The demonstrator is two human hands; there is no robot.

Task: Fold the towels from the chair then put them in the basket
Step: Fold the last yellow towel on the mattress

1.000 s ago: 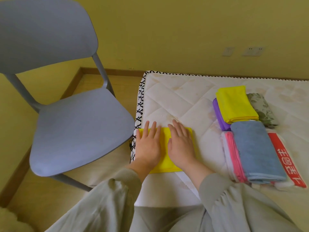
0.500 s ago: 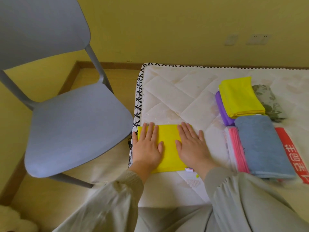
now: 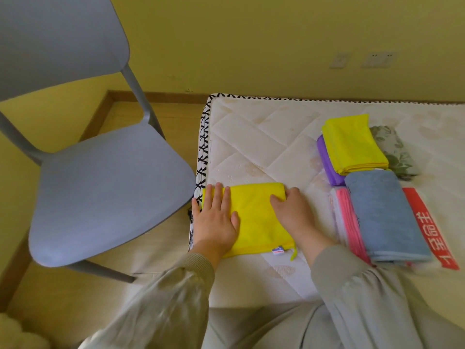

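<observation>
While the left hand [image 3: 216, 220] presses flat, fingers straight, on the folded yellow towel [image 3: 254, 217], the right hand [image 3: 292, 212] pinches its far right corner, thumb on top.
The towel lies at the left edge of the mattress [image 3: 251, 137], just beside the grey chair [image 3: 108, 185], with other folded towels [image 3: 382, 212] stacked apart to its right.

Bare mattress [image 3: 254, 142] lies open on the far side of the yellow towel [image 3: 259, 220], up to the wall [image 3: 251, 46]; stacks of folded towels [image 3: 377, 210] crowd the right; the chair [image 3: 108, 190] stands just beside the mattress's left edge.
</observation>
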